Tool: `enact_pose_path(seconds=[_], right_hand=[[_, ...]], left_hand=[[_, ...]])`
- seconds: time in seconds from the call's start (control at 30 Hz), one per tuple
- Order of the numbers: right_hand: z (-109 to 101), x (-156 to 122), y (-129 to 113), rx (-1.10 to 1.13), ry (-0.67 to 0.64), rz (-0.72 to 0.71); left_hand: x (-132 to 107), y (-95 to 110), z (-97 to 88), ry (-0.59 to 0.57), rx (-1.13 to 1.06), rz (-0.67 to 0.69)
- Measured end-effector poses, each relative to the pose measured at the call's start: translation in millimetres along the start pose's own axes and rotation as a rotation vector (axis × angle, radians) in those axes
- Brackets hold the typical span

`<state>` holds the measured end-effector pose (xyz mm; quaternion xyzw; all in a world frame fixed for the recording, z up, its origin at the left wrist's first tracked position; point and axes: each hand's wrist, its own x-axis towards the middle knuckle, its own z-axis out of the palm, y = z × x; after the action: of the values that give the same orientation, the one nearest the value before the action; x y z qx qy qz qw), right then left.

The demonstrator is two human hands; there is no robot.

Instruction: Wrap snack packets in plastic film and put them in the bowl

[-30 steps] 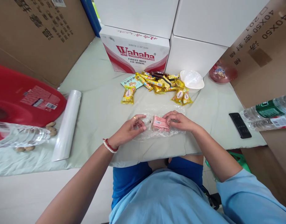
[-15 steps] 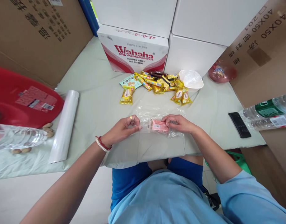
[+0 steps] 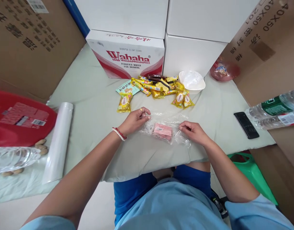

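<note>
A small pink packet (image 3: 162, 130) with a barcode lies flat on a thin sheet of clear plastic film (image 3: 182, 139) near the table's front edge. My left hand (image 3: 138, 120) is closed in a pinch on the film's upper left edge, with a ring and a red-and-white bracelet showing. On the other side, my right hand (image 3: 193, 131) pinches the film's right edge between thumb and fingers. Neither hand touches the pink packet. Crumpled film surrounds it.
Behind are yellow-wrapped snacks (image 3: 158, 88), a white bowl (image 3: 192, 83) and a Wahaha box (image 3: 127, 56). A plastic film roll (image 3: 58, 142) and red jug (image 3: 22, 118) stand left. At right lie a phone (image 3: 246, 125) and water bottles (image 3: 276, 108).
My right hand has let go of the pink packet and moved right to the film's edge. My left hand has shifted up along the film's left side. The camera view has shifted slightly.
</note>
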<state>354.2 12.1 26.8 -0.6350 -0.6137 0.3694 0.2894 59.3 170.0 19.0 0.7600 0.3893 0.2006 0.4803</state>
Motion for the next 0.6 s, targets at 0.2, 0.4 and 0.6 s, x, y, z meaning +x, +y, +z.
enact_pose_path(seconds=[0.2,0.4,0.6], right_hand=[[11.6,-12.8,16.2,-0.099,-0.003,0.096],[19.8,-10.7,16.4,-0.203,-0.029,0.076],[15.5,-21.1,14.9,-0.225,-0.108,0.068]], left_hand=[[-12.3,11.6,-23.4,0.519,0.392,0.004],[-70.4,74.4,20.8,0.509,0.483,0.431],[-51.7,60.3,87.3,-0.007,0.62,0.279]])
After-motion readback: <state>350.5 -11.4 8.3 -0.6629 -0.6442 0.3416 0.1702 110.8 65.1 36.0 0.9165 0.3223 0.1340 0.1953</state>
